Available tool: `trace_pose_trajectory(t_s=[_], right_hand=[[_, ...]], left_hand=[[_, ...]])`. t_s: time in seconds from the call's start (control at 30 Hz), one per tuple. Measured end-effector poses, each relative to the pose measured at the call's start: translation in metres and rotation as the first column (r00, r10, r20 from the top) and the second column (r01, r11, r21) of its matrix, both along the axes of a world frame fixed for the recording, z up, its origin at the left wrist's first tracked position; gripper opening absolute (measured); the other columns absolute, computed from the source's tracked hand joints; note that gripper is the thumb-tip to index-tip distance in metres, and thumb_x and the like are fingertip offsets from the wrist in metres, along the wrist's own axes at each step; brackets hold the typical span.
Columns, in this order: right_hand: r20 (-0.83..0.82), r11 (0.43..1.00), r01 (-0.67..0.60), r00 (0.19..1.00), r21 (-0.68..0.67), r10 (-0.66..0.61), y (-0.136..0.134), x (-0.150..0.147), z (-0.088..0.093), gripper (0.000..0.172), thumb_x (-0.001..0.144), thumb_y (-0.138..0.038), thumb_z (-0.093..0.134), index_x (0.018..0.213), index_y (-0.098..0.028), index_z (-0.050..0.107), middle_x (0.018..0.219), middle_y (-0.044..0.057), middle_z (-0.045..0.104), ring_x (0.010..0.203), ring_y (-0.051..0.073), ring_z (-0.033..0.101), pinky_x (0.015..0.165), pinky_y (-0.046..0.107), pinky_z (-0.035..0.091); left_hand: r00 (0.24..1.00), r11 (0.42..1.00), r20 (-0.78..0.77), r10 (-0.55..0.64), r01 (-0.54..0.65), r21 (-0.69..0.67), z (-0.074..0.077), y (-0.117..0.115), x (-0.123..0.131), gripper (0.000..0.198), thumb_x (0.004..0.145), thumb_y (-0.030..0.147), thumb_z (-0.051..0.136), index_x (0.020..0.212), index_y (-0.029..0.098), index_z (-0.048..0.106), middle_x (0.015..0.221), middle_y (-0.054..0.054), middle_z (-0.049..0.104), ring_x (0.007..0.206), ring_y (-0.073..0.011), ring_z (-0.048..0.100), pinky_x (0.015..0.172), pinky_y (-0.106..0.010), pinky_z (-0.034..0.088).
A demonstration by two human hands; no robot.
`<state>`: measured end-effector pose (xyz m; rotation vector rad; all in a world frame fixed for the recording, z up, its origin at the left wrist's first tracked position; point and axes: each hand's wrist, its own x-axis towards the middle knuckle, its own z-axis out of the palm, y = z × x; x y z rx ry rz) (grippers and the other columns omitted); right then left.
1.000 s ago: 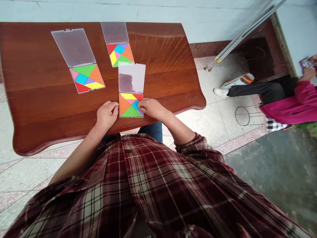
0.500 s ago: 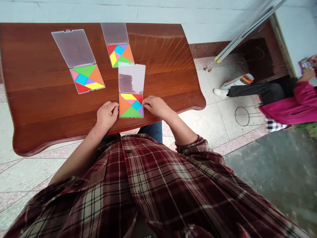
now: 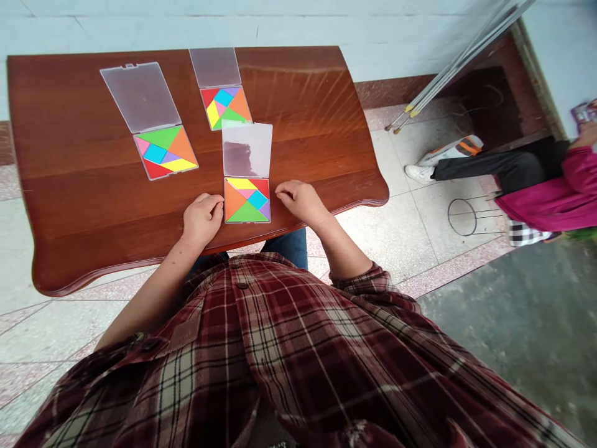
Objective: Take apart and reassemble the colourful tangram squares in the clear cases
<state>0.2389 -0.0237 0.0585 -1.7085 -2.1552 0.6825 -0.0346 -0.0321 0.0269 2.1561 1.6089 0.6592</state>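
Observation:
A tangram case lies open on the brown table just in front of me. Its coloured pieces fill the square tray, and the clear lid is folded back away from me. Beside the tray's left edge rests my left hand, fingers curled in and fingertips at or very near the rim; nothing shows in them. My right hand hovers off the right edge, a small gap between thumb and forefinger, holding nothing. Two more open tangram cases lie farther off, one at the left and one at the back.
The wooden table has a wavy front edge and stands against a pale wall. To the right, crutches lean by a doorway. A seated person in a magenta top is at the far right, near a wire stand.
My right hand has drawn back to the right, away from the tangram case's edge, and its thumb and forefinger have parted. My left hand stays by the left edge. The view has shifted slightly.

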Motion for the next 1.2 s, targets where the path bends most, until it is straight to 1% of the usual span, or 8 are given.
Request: trace_pose_trajectory(t_s=[0.13,0.2,0.47,0.67,0.77,0.97,1.07,1.2], right_hand=[[-0.053,0.979,0.197,0.980,0.061,-0.194,-0.011,0.003,-0.022,0.022,0.088,-0.017,0.050,0.099,-0.016,0.069,0.098,0.009,0.069,0.094,0.023,0.061,0.088,0.033,0.045],[-0.048,0.971,0.228,0.973,0.069,-0.226,-0.020,-0.003,-0.030,0.025,0.090,-0.019,0.049,0.105,-0.016,0.068,0.102,0.010,0.069,0.095,0.023,0.061,0.088,0.033,0.046],[0.095,0.987,0.141,0.984,0.079,-0.148,-0.036,-0.021,-0.032,0.039,0.097,-0.020,0.036,0.120,-0.017,0.067,0.103,0.012,0.064,0.096,0.022,0.057,0.091,0.030,0.043],[0.022,0.984,0.154,0.988,0.089,-0.156,-0.035,-0.017,-0.037,0.038,0.094,-0.020,0.038,0.117,-0.017,0.068,0.103,0.012,0.065,0.096,0.023,0.059,0.091,0.032,0.045],[-0.084,0.970,0.211,0.976,0.123,-0.201,-0.032,-0.008,-0.042,0.035,0.092,-0.021,0.039,0.113,-0.015,0.067,0.107,0.014,0.067,0.100,0.024,0.060,0.092,0.035,0.047],[-0.236,0.896,0.400,0.905,0.193,-0.353,-0.027,0.017,-0.046,0.027,0.088,-0.026,0.042,0.095,-0.018,0.066,0.099,0.013,0.070,0.095,0.025,0.062,0.094,0.040,0.048],[-0.311,0.857,0.495,0.845,0.144,-0.436,-0.029,0.021,-0.044,0.020,0.086,-0.035,0.048,0.080,-0.022,0.062,0.089,0.009,0.070,0.084,0.022,0.062,0.086,0.037,0.049],[-0.497,0.839,0.543,0.718,-0.037,-0.487,-0.030,0.017,-0.042,0.043,0.084,-0.056,0.053,0.055,-0.025,0.048,0.053,-0.001,0.053,0.054,0.015,0.049,0.063,0.031,0.046]], left_hand=[[1.000,0.998,-0.027,0.000,-0.002,-0.062,0.005,-0.002,0.000,0.024,0.089,0.026,0.046,0.098,0.021,0.068,0.087,-0.005,0.066,0.086,-0.0201,0.061,0.075,-0.030,0.046],[0.999,0.994,-0.027,-0.024,0.021,-0.110,0.008,-0.004,0.001,0.026,0.088,0.028,0.048,0.103,0.021,0.067,0.089,-0.005,0.065,0.086,-0.0204,0.060,0.076,-0.031,0.047],[0.995,0.984,-0.064,-0.073,0.061,-0.170,0.012,-0.013,0.015,0.039,0.087,0.036,0.054,0.119,0.017,0.061,0.095,-0.007,0.063,0.076,-0.0182,0.058,0.074,-0.032,0.048],[0.989,0.980,-0.141,-0.040,0.011,-0.200,0.012,-0.014,0.021,0.051,0.087,0.040,0.057,0.132,0.016,0.055,0.111,-0.012,0.063,0.099,-0.0267,0.062,0.079,-0.036,0.050],[0.987,0.977,-0.152,-0.045,0.012,-0.212,0.012,-0.014,0.022,0.054,0.087,0.041,0.057,0.134,0.016,0.053,0.119,-0.014,0.062,0.104,-0.0287,0.062,0.082,-0.037,0.050],[1.000,0.985,0.003,-0.026,0.026,-0.172,0.011,-0.013,0.018,0.034,0.088,0.031,0.051,0.117,0.016,0.062,0.100,-0.009,0.065,0.088,-0.0213,0.062,0.080,-0.033,0.050],[0.996,0.991,0.092,-0.009,0.021,-0.133,0.008,-0.016,0.014,0.026,0.088,0.026,0.046,0.103,0.019,0.065,0.091,-0.007,0.068,0.086,-0.0200,0.062,0.081,-0.032,0.049],[0.981,0.988,0.191,-0.030,0.057,-0.140,0.006,-0.023,0.006,0.026,0.090,0.032,0.041,0.090,0.021,0.065,0.093,-0.006,0.072,0.087,-0.0187,0.064,0.081,-0.031,0.049]])
